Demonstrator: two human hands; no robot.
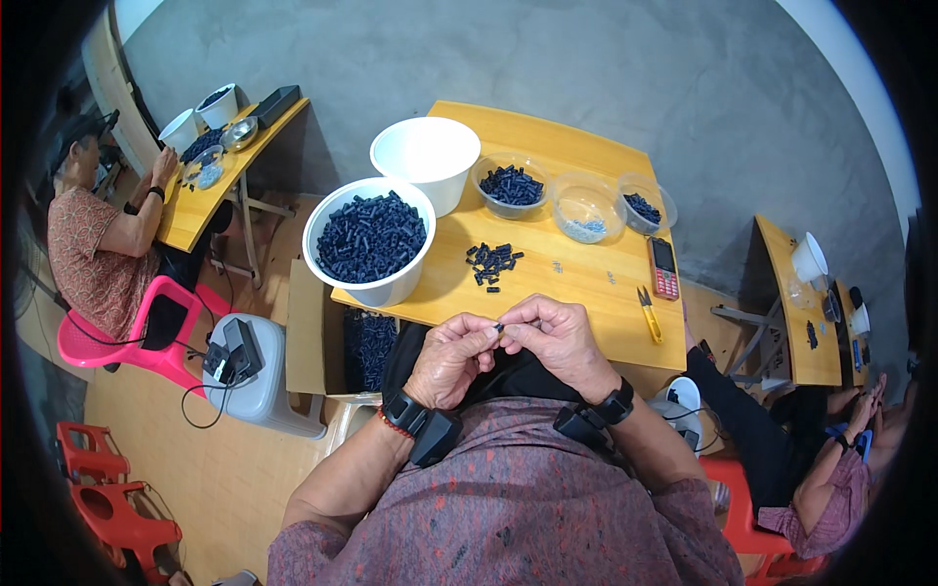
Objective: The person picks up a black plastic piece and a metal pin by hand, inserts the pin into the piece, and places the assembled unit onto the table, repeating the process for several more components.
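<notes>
My left hand and my right hand meet just off the near edge of the wooden table. Thumb and fingertips of both are pinched on a small dark piece, mostly covered by the fingers. Beyond them lies a loose pile of short black cylindrical pieces. A white bucket heaped with similar black pieces stands at the table's left, with a second white bucket behind it. Clear plastic bowls stand along the back: one bowl with black pieces, another bowl with tiny pale bits.
A third clear bowl holds black pieces. Yellow-handled pliers and a red phone lie at the table's right. Below left is a cardboard box of dark pieces beside a grey stool. Co-workers sit at tables on both sides.
</notes>
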